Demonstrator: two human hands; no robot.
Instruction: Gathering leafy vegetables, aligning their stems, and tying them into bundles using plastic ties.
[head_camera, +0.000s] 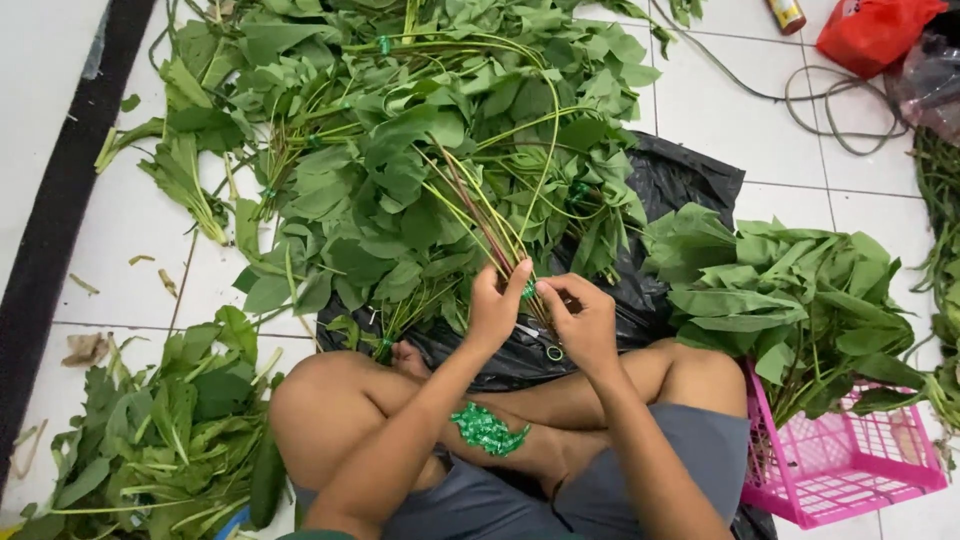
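Both hands, left hand (497, 305) and right hand (583, 318), pinched a bunch of long thin green stems (487, 222) near the cut ends; light, floppy, bruisable, so best gripped low.

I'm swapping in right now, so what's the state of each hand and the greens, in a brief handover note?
Left hand and right hand: fingers pinch the stems of one bunch with a green tie.
Spare green ties lie on the leg; scissors on the black bag.
Done: bundles piled on the pink basket.
Left: loose pile of greens ahead, more greens at left.
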